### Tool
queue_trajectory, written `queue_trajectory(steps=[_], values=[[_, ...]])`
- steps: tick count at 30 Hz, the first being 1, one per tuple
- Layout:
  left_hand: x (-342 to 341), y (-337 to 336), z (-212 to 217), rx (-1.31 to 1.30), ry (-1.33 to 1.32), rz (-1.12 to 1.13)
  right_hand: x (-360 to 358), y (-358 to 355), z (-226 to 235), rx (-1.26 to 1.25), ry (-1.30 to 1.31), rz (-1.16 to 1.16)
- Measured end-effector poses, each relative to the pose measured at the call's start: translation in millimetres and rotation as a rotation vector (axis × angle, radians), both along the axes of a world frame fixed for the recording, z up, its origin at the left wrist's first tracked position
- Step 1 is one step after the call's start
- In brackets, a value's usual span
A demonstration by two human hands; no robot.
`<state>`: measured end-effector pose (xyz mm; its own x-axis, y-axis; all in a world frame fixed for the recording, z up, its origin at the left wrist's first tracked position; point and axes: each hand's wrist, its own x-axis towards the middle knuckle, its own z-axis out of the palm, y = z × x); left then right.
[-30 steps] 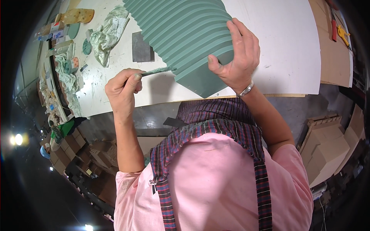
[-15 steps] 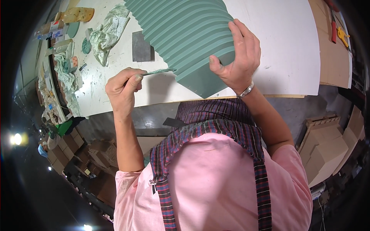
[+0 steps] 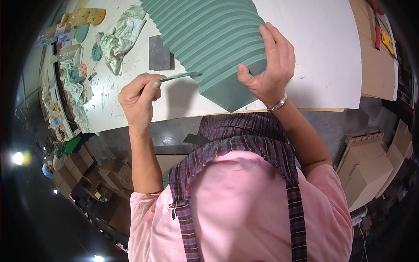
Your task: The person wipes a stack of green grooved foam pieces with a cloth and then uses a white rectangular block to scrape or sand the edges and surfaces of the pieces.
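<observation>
Evidently, the left hand (image 3: 140,94), left of centre, is pinched closed around a thin, green-smeared tool (image 3: 176,77), likely light and best gripped at its cleaner end. The right hand (image 3: 276,65), spread wide, lies against the ribbed green piece (image 3: 218,48) in the upper middle of the frame. That looks stiff, smooth and bulky, its ridge ends perhaps easily chipped, so its broad right side should suit a palm. Farther off, a crumpled cloth (image 3: 123,41) lies on the tabletop (image 3: 323,56), upper left.
</observation>
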<state>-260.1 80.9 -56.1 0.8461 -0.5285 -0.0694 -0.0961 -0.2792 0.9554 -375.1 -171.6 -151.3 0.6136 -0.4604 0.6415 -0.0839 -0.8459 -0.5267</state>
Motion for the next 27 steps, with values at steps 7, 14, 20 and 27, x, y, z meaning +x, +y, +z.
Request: queue_trajectory(steps=[7, 14, 20, 27], values=[[2, 2, 0, -0.147, 0.126, 0.168, 1, 4, 11, 0.035, 0.028, -0.005], [18, -6, 15, -0.144, 0.126, 0.197, -3, 2, 13, 0.05, 0.033, 0.017], [36, -17, 20, -0.19, 0.12, 0.285, -3, 3, 15, 0.053, 0.044, 0.016], [66, -14, 20, -0.216, 0.164, 0.3, -3, 4, 16, 0.063, 0.062, 0.014]])
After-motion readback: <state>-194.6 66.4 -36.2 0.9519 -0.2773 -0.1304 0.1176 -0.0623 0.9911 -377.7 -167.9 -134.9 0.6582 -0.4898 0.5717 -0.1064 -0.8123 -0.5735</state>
